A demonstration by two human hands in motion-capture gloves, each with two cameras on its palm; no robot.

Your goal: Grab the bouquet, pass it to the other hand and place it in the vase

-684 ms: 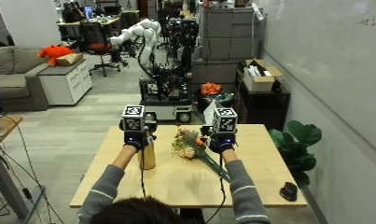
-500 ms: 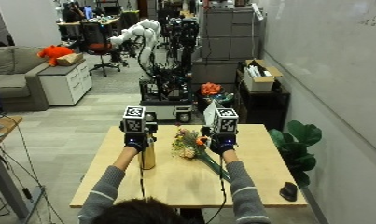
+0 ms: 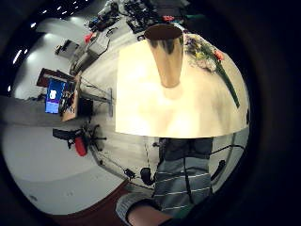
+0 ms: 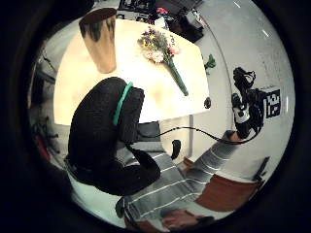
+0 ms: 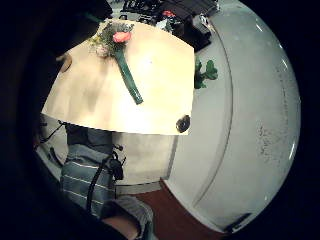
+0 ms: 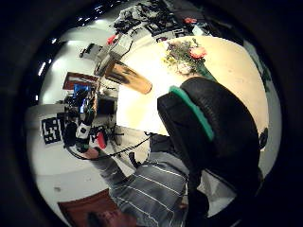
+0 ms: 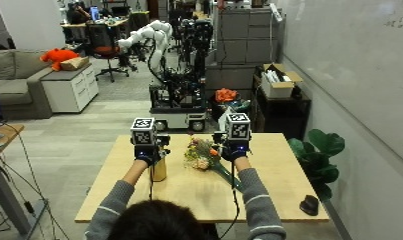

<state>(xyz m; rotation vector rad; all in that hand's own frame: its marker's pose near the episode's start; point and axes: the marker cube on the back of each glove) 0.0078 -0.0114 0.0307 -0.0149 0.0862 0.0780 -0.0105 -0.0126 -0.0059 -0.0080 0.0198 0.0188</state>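
On pale wooden table (image 7: 267,192), I'd lower either relaxed, empty hand to green-wrapped flower bouquet (image 7: 202,156)'s stem.

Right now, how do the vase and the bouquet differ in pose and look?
The vase stands upright on the table, while the bouquet lies flat on its side. The vase is one plain golden tapered shape with an empty open mouth; the bouquet is mixed blooms on a long green stem wrap. The vase sits under the left hand, the bouquet nearer the right hand. Neither is held.
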